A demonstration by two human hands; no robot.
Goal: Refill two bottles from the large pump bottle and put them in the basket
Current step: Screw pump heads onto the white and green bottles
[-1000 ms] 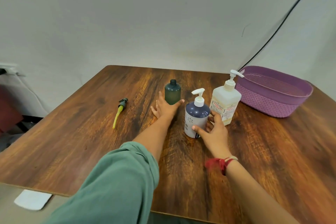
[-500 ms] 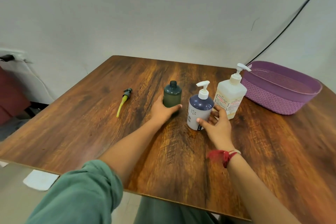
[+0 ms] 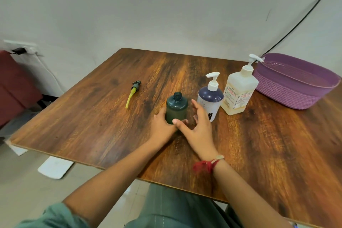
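One loose pump head [image 3: 133,90] with a yellow tube lies far left on the desk [image 3: 92,116], well apart from the dark green bottle [image 3: 176,109], which stands upright near the middle, long axis vertical, neck uncapped. My left hand [image 3: 162,126] curls round its lower body, so it is the nearer one, while my right hand [image 3: 200,129] hangs open with fingers spread just beside the bottle's right. I judge the next move carries that open neck rightward, past the navy pump bottle [image 3: 210,102], to the spout of the large pump bottle [image 3: 238,94], with the purple basket [image 3: 296,87] furthest right
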